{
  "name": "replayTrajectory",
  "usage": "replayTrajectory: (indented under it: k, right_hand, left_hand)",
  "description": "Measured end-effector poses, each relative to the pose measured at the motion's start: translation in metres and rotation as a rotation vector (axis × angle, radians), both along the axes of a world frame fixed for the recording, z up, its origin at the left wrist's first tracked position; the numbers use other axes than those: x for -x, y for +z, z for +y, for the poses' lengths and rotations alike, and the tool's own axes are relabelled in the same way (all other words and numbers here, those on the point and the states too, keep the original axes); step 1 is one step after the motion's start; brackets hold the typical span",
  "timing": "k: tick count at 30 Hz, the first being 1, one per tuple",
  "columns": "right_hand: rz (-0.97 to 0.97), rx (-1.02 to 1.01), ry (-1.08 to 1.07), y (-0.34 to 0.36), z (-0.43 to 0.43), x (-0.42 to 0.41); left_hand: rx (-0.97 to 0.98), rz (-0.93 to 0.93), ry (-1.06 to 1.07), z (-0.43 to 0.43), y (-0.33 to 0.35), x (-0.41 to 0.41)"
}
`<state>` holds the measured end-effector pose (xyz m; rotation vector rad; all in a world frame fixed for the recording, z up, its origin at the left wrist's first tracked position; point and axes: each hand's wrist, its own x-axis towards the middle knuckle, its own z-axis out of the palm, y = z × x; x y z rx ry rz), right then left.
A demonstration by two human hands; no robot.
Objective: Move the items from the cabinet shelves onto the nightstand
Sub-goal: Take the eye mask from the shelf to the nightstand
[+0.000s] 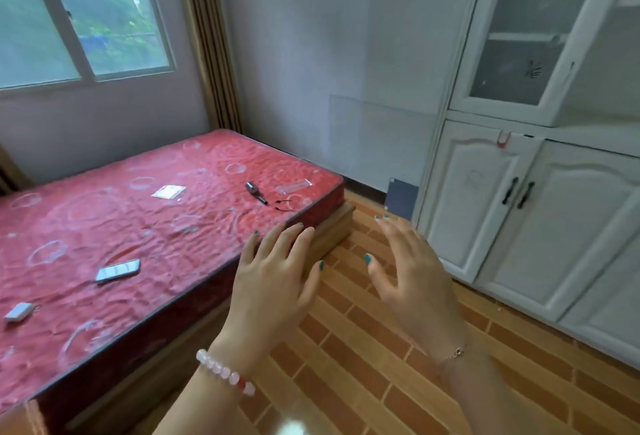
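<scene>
— Cabinet (485, 199) stands at the frame's right; shelves (523, 37) upper right, behind a glass door (498, 111), contents too blurred to name.
— Hands?
— Left hand (273, 282) and right hand (412, 278), lower centre, each grip wide, holding nothing.
— I'd get the door well clear first, then lift one item at a time.

Both hands are reaching forward, palms down, holding nothing. The left hand (273, 282) is spreading its fingers straight; the right hand (412, 272) is hovering beside it, fingers loosely fanned.
</scene>
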<state>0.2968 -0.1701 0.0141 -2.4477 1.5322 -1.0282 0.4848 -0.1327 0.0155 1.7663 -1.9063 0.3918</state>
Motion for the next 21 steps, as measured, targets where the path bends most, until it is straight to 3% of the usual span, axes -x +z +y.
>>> replayTrajectory:
  k: [13, 21]
  right_hand:
    - [0.027, -0.039, -0.455, -0.008, 0.055, 0.198]
    - [0.010, -0.021, -0.674, -0.010, 0.042, 0.283]
  left_hand:
    - [0.017, -0.035, -0.449, -0.027, -0.004, 0.198]
    - [-0.015, -0.080, -0.661, -0.087, 0.000, 0.296]
